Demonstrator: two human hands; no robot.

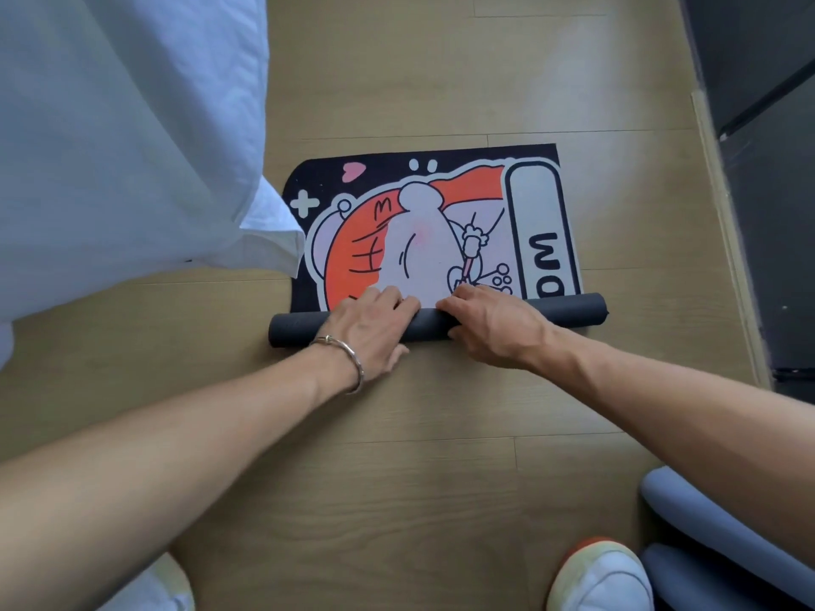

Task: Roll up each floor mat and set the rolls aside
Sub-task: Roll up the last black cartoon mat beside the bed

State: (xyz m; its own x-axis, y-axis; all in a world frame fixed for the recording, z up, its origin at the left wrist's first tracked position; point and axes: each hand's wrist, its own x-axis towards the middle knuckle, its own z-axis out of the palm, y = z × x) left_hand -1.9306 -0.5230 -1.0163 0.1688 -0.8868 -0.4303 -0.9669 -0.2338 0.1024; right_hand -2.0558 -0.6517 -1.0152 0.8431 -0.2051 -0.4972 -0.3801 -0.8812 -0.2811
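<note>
My left hand point(368, 328) and right hand point(489, 324), side by side, each grasp the dark roll point(573, 310) of the cartoon floor mat point(423, 231), fingers over its top and thumbs on its near side. The unrolled part lies flat just beyond my fingertips. Two grey rolls point(705, 513) lie behind my right hand, beside my forearm.

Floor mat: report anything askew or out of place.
A corner of white bedding covers the floor mat at its left edge in this view, just ahead of the rolled part. No tears or spills show.
</note>
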